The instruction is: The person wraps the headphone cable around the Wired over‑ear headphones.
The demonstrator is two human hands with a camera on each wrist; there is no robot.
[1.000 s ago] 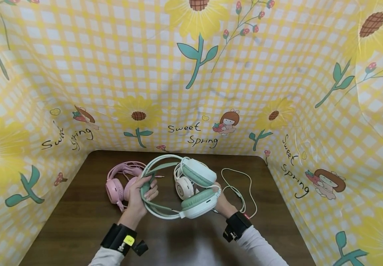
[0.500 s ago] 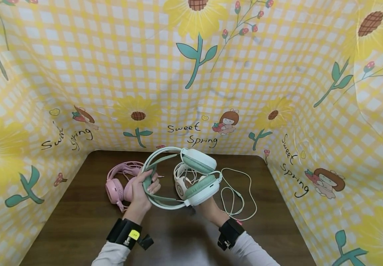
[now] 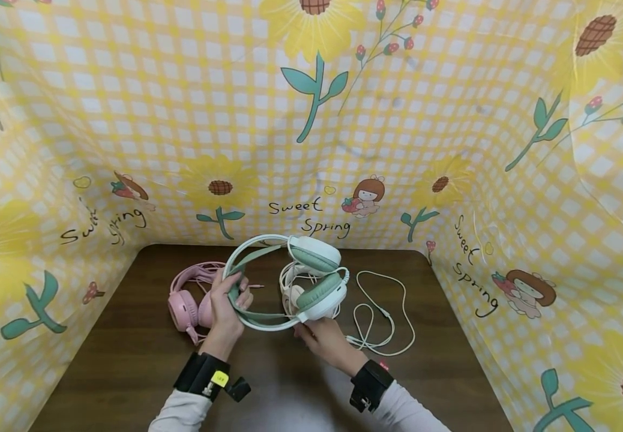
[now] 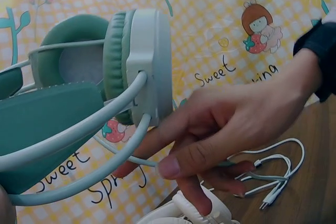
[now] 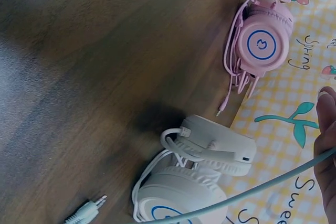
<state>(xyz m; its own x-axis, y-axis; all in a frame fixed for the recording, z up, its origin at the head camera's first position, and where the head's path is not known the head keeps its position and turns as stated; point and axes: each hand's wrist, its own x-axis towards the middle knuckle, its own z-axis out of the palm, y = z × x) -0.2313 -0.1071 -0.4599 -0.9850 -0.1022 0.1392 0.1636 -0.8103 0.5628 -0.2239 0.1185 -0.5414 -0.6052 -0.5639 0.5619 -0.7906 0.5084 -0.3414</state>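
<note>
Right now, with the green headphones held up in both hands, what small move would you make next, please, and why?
Probably draw the cable in with the right hand. The left hand grips the headband of the green headphones above the table, the right hand pinches the cable under the earcup, and the rest lies loose on the wood.

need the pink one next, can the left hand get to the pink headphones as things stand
Probably not freely: the left hand grips the green headphones' band, though the pink headphones lie just beside it on the table.
</note>
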